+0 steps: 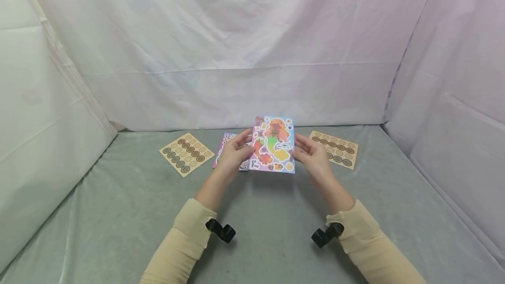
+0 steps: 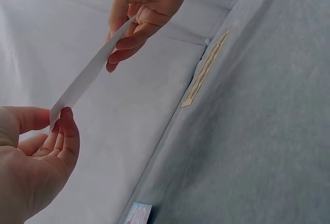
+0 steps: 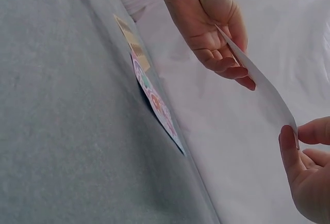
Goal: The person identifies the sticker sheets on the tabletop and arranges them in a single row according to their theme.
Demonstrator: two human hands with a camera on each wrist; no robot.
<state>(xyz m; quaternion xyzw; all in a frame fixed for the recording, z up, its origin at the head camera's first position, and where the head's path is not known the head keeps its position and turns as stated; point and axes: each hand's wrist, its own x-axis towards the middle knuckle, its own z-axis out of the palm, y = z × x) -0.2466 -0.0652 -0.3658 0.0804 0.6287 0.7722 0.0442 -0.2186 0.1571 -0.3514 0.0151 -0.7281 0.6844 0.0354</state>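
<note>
Between both hands a mermaid sticker sheet [image 1: 273, 144] is held up above the table, its colourful face turned to the head camera. My left hand [image 1: 235, 151] pinches its left edge between thumb and fingers. On the opposite edge, my right hand [image 1: 313, 157] pinches it the same way. Both wrist views show the sheet's plain white back [image 2: 87, 74], slightly bowed. Behind the left hand lies a second colourful sticker sheet [image 3: 154, 100], partly hidden in the head view by the hand and the held sheet.
A tan sheet of round stickers [image 1: 187, 154] lies to the left on the grey cloth-covered table [image 1: 268, 240]. Another tan sheet [image 1: 342, 149] lies to the right, partly behind the right hand. White fabric walls [image 1: 244, 56] enclose the back and sides.
</note>
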